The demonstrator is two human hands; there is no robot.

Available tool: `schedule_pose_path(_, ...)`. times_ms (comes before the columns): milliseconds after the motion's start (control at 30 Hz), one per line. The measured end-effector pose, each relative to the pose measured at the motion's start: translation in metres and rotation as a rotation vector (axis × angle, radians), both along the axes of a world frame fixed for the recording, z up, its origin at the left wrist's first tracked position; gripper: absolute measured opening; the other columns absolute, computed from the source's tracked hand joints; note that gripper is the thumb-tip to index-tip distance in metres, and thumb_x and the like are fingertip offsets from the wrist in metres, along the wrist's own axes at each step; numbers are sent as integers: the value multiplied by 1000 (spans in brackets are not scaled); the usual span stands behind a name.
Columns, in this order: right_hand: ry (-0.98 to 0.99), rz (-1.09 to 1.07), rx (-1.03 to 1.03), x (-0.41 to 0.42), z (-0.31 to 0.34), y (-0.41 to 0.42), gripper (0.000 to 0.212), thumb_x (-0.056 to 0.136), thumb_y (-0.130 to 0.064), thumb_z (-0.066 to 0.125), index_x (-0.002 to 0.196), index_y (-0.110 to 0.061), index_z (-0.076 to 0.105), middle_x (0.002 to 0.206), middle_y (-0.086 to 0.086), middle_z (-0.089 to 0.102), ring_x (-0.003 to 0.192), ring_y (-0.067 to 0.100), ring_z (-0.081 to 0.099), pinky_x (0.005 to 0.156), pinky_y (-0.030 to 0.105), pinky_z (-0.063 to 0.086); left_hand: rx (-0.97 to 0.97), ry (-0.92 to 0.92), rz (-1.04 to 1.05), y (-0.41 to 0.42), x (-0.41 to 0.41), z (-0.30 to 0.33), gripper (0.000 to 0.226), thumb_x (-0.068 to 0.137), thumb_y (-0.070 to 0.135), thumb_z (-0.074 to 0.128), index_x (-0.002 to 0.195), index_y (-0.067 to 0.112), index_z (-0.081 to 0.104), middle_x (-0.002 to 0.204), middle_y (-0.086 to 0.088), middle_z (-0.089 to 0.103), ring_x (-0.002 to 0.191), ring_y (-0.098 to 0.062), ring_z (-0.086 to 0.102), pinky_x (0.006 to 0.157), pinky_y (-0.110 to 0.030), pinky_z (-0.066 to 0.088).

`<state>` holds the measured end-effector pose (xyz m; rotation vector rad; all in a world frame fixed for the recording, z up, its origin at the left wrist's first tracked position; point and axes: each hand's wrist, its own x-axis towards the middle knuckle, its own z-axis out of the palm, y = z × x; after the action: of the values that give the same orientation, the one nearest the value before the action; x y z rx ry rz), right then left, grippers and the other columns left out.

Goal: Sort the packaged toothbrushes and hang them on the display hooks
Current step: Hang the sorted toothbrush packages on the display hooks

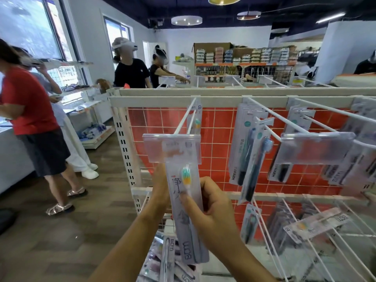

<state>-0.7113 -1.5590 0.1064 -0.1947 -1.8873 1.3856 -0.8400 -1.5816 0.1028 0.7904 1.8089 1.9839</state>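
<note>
Right now both hands hold one packaged toothbrush (186, 210) upright in the near centre of the scene, just below the clear price-tag holder (172, 147) at the tip of a white display hook (184, 117). The right hand (209, 208) is on the right side of the pack, its fingers curled round the edge and its thumb pressed across the front, just below the brush's green and yellow bristles. The left hand (161, 190) is on the left side and mostly behind the pack; its fingers are hidden, so how it grips cannot be told, though it touches the pack's back edge. The top of the pack is tucked behind the tag holder, and whether it sits on the hook cannot be told.

Farther back on the same hook hangs another pack (197, 121) with a similar light brush head. To the right, dark-handled toothbrush packs (247, 151) hang from neighbouring hooks against the orange tiled back panel (219, 143), with more packs at the far right behind a second clear tag holder (314, 148). Below the hands, near the bottom edge, loose packs (168, 259) lie in a pile. On a lower hook to the right, one pack (317, 225) lies tilted across the wires.

At the left, a person in a red shirt (28, 102) stands on the wooden floor (61, 241), well apart from the rack.
</note>
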Motion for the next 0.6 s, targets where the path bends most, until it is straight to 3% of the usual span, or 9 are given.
schedule_pose_path(67, -25, -47, 3, -6, -2, 4, 12, 89, -31, 62, 86, -20, 59, 77, 3, 62, 68, 25, 62, 57, 44, 56, -46, 22, -17, 4, -4, -3, 50, 98, 24, 40, 49, 24, 50, 39, 7, 49, 38, -2, 46, 51, -26, 37)
schedule_pose_path(133, -55, -93, -3, -14, -4, 8, 22, 87, -40, 59, 84, -18, 58, 76, 5, 61, 68, 29, 60, 56, 47, 54, -44, 7, 9, 5, -8, -4, 31, 93, 34, 43, 65, 24, 51, 53, 8, 57, 49, -7, 53, 55, -26, 43)
schedule_pose_path(233, -82, -148, -17, -29, -9, 17, 40, 82, -53, 53, 83, -13, 57, 74, 9, 60, 67, 33, 58, 57, 51, 53, -7, 87, 49, 6, -16, -11, 19, 85, 34, 57, 75, 20, 51, 63, 10, 56, 58, -3, 56, 54, -19, 44)
schedule_pose_path(333, -102, -189, -28, -46, -10, 30, 25, 89, -39, 56, 85, -14, 57, 76, 10, 61, 65, 27, 59, 59, 46, 54, -108, 201, 97, 2, -24, -18, 17, 94, 27, 58, 87, 11, 55, 76, 4, 61, 67, 1, 60, 53, -11, 44)
schedule_pose_path(467, -121, -257, 25, -69, -7, 54, 23, 94, -31, 53, 101, -10, 59, 86, 12, 65, 77, 29, 62, 66, 42, 57, -173, 234, 148, -3, -39, -28, 18, 95, 30, 55, 98, 12, 57, 87, -2, 67, 81, -17, 65, 64, -21, 45)
schedule_pose_path(600, -193, -222, -29, -88, -2, 77, 13, 97, -19, 49, 84, -17, 52, 77, -6, 56, 73, 10, 59, 61, 23, 51, -183, 215, 130, -8, -49, -36, 19, 95, 24, 56, 109, 11, 56, 94, 0, 67, 89, -14, 65, 71, -21, 48)
